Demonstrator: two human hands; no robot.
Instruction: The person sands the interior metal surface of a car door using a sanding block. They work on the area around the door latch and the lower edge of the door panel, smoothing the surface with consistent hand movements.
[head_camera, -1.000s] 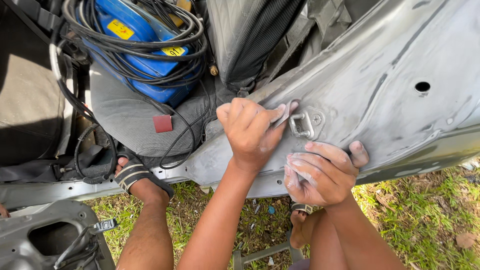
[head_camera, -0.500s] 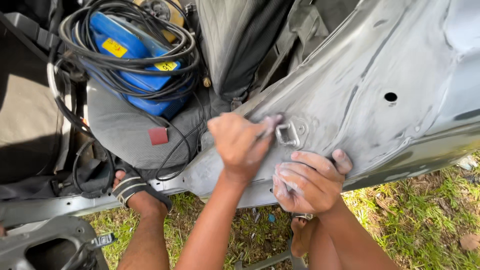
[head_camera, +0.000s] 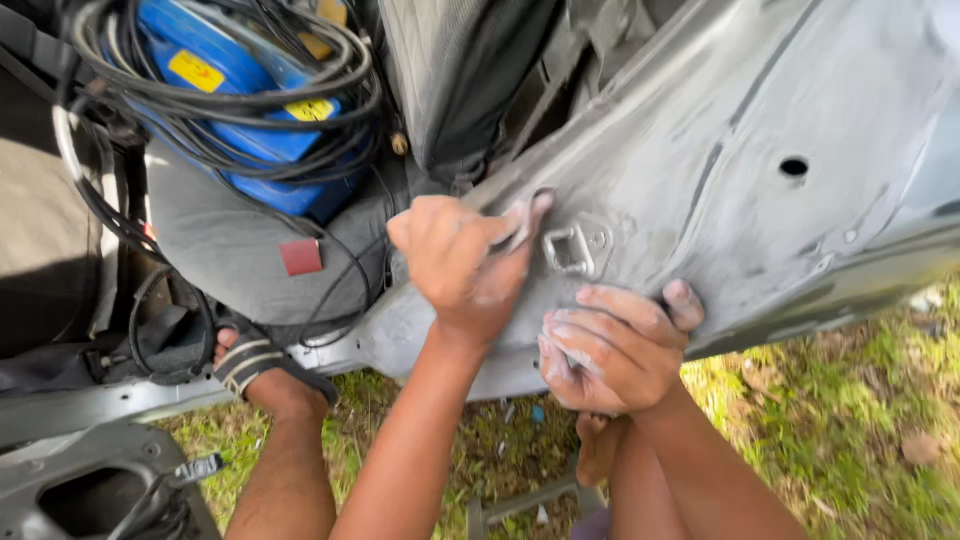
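Note:
My left hand (head_camera: 455, 260) is closed on a small piece of grey sandpaper (head_camera: 522, 218) and presses it against the dusty grey car body panel (head_camera: 760, 90), just left of a metal striker loop (head_camera: 570, 250). Below the loop, my right hand (head_camera: 615, 345) sits on the panel's lower edge. Its thumb lies on the metal and its fingers curl around a pale folded scrap (head_camera: 560, 345). Both hands are dusted with white powder.
A blue machine (head_camera: 240, 70) wrapped in black cables (head_camera: 330, 100) sits at the upper left above a grey cushion with a red tag (head_camera: 301, 256). My sandalled foot (head_camera: 250, 365) rests on the sill. Grass (head_camera: 850, 430) lies below, and a round hole (head_camera: 793, 166) pierces the panel.
The view has drifted, so the panel and loop sit slightly further left. My left hand has edged a little away from the loop, sandpaper still pressed on the metal. The right hand has stayed in place.

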